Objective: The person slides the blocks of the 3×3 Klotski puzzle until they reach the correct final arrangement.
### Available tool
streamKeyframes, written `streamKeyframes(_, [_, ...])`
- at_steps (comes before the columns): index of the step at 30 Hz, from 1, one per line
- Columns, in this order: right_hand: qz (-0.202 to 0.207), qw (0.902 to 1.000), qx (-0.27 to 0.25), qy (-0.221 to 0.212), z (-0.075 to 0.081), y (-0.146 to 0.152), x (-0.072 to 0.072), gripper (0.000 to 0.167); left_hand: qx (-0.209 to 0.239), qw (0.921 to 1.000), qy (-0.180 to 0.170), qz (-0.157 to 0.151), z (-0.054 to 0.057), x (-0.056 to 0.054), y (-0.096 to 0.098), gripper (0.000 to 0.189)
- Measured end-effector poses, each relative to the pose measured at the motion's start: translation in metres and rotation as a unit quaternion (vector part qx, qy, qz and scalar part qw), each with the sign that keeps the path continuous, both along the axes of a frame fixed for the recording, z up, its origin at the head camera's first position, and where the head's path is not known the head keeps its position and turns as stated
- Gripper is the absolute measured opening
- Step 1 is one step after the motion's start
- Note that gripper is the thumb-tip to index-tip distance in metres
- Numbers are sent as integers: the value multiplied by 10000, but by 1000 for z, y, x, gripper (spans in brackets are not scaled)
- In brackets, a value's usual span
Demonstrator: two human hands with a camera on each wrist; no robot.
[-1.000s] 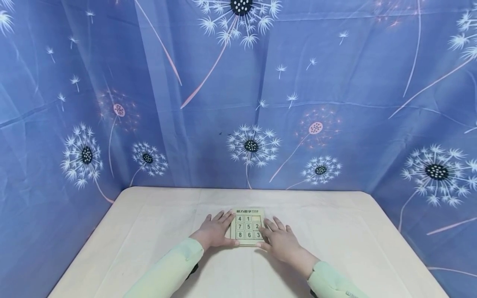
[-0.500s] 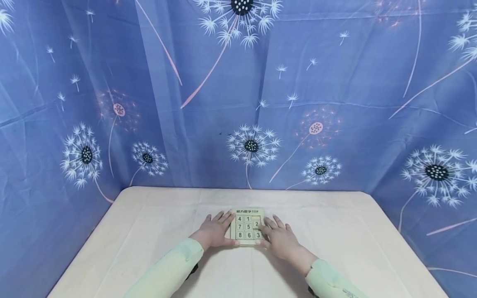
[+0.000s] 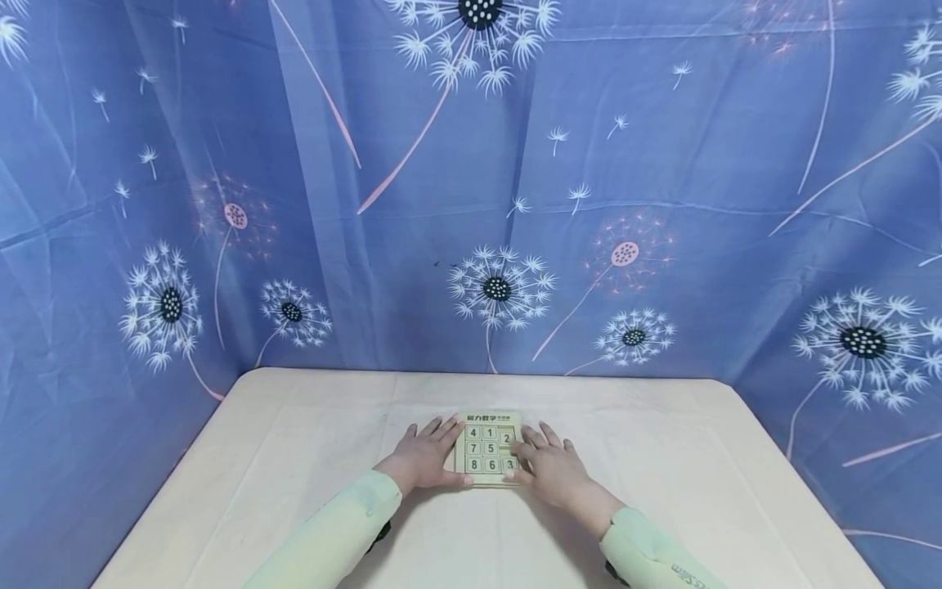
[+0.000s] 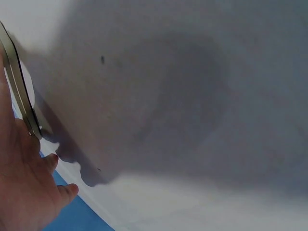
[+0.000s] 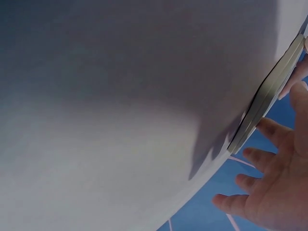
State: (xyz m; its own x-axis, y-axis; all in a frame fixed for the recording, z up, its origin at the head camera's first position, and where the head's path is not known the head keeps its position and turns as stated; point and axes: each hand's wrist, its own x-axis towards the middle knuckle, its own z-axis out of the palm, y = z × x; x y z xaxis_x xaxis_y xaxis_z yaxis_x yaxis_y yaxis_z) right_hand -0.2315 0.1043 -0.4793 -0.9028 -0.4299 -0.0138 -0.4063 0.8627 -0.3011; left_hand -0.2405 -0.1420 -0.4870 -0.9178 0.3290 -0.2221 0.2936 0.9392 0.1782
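A pale green number slide puzzle (image 3: 482, 479) lies flat on the table, with dark characters along its top. Its rows read 4, 1, 2, then 7, 5 and a gap, then 8, 6, 3. Tile 2 (image 3: 506, 438) is in the top right cell. My left hand (image 3: 424, 459) rests straight-fingered at the puzzle's left edge, thumb along the lower left corner. On the right side, my right hand (image 3: 556, 474) touches the puzzle below tile 2 with its index finger, while its thumb partly covers tile 3 (image 3: 509, 465). Both wrist views show the puzzle edge-on beside extended fingers.
A cream cloth covers the table (image 3: 331, 409). Behind and at both sides hangs a blue curtain (image 3: 412, 311) printed with dandelions. The table's back edge meets the curtain a little beyond the puzzle.
Tile 2 has slid up from the middle right cell into the top right cell, and the gap is now below it. The right hand shifted slightly; the left hand stayed in place.
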Motion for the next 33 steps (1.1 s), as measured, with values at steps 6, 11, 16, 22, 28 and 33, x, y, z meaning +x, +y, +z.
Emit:
streamKeyframes(6, [-3, 10000, -13, 8, -2, 0, -2, 60, 35, 10000, -2, 2, 2, 1, -1, 99])
streamKeyframes(11, [-11, 10000, -50, -23, -2, 0, -3, 60, 35, 10000, -13, 15, 1, 0, -1, 98])
streamKeyframes(16, [-19, 9999, -92, -36, -2, -1, -4, 60, 4, 10000, -6, 26, 0, 0, -1, 98])
streamKeyframes(22, [-76, 10000, -41, -28, -3, -1, -8, 60, -19, 10000, 50, -15, 0, 1, 0, 98])
streamKeyframes(28, [-85, 9999, -39, -54, -3, 0, -9, 59, -55, 10000, 56, -32, 0, 0, 0, 98])
streamKeyframes(33, [-32, 9999, -63, -94, -2, 1, -9, 58, -39, 10000, 43, -20, -1, 0, 0, 98])
